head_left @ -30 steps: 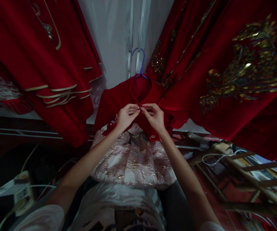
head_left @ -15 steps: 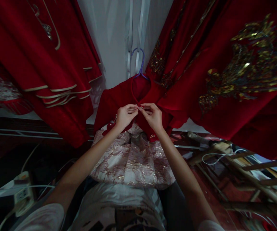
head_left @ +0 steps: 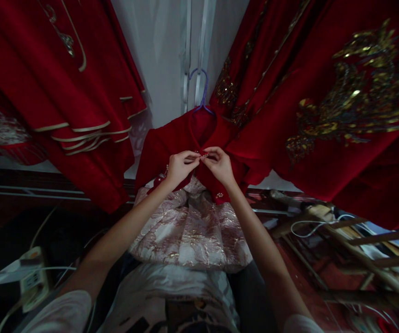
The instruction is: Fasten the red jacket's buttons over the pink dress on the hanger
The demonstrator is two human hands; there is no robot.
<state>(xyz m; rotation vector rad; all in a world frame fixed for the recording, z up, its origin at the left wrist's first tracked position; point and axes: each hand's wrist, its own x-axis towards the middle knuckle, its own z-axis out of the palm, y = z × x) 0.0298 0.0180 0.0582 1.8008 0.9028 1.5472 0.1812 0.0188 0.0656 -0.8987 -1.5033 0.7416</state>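
A small red jacket [head_left: 164, 141] hangs on a purple hanger [head_left: 202, 90] in front of me, over a pale pink and gold brocade skirt [head_left: 188, 231]. My left hand [head_left: 178, 166] and my right hand [head_left: 220, 166] meet at the jacket's front just below the collar. Both are closed in a pinch on the fastening there, fingertips touching each other. What sits between the fingertips is too small to make out.
Large red garments with cream trim [head_left: 81, 125] hang at the left, and red ones with gold embroidery [head_left: 352, 101] at the right. A white power strip with cables [head_left: 33, 277] lies low left. Wooden slats and wires [head_left: 359, 245] clutter the low right.
Both hands have stayed pinched at the jacket's front, shifting only slightly upward.
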